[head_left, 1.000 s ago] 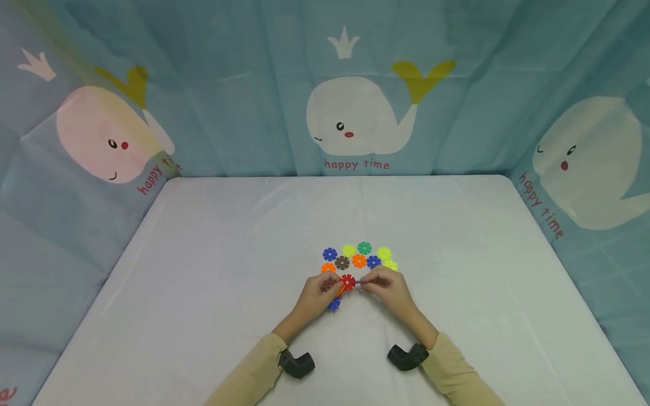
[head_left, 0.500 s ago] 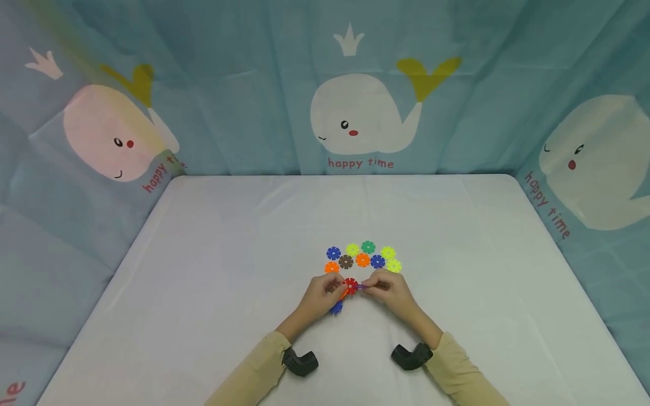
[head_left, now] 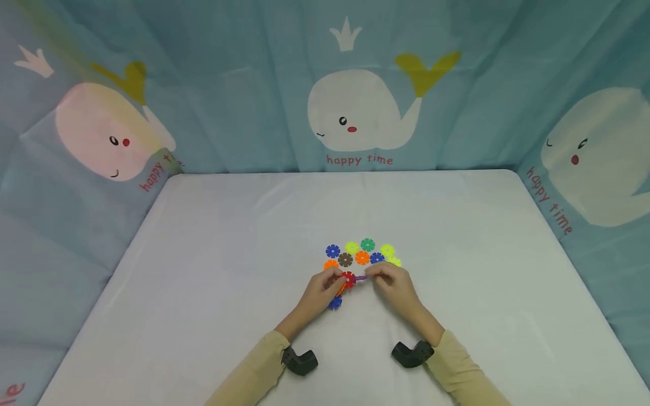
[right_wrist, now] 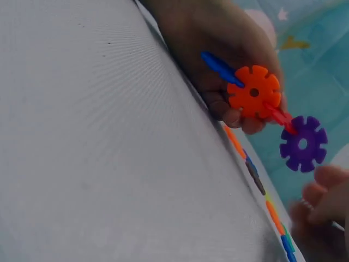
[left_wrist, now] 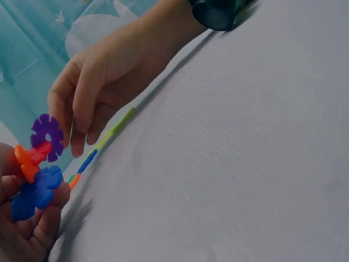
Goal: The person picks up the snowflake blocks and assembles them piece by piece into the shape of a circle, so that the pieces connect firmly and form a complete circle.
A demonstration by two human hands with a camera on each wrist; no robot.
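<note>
My left hand point(head_left: 319, 294) pinches a linked chain of notched plastic discs just above the table. The blue disc point(left_wrist: 41, 194) is at its lower end and joins the orange disc point(right_wrist: 264, 82). Beyond that come the red disc point(head_left: 348, 277) and, pointing right, the purple disc point(right_wrist: 314, 134), seen edge-on from the head. The notches of neighbouring discs are slotted together. My right hand point(head_left: 398, 288) hovers right beside the purple disc, its fingers loosely bent and holding nothing. A small gap shows between fingertips and disc in the right wrist view, where this hand is blurred.
Several loose discs lie flat behind my hands, among them a green disc point(head_left: 368, 245), a brown disc point(head_left: 345, 260) and a blue disc point(head_left: 332, 251). A white-covered table point(head_left: 228, 237) carries them. A blue whale-print curtain point(head_left: 238, 96) encloses the back and sides.
My right hand's fingers have come off the purple disc and shifted slightly right. The purple disc stays joined to the red one, and my left hand keeps its hold.
</note>
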